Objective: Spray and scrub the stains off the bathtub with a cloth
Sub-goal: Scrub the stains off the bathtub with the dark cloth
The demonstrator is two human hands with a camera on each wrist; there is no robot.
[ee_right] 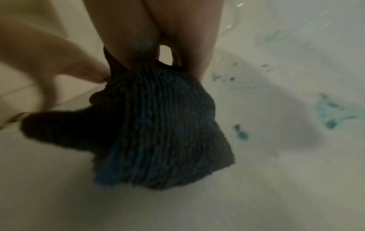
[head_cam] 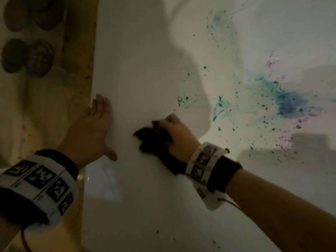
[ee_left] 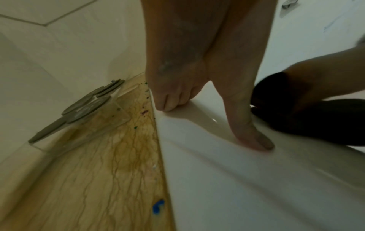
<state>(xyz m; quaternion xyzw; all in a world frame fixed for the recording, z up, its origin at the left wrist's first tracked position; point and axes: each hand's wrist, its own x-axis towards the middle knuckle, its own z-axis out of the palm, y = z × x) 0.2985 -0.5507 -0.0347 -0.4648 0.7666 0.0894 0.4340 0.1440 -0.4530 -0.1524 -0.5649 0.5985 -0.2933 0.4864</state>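
Scrubbing looks under way: the right hand [head_cam: 175,135] clutches the dark cloth [head_cam: 154,142] against the bathtub [head_cam: 145,60] wall, while the left hand [head_cam: 92,124] lies flat, fingers straight, bracing on the rim. The next stroke probably needs to travel right, onto the teal and purple stains [head_cam: 289,102].

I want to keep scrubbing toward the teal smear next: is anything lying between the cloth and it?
Nothing visible: only bare white tub lies between the cloth in the right hand and the teal smear.
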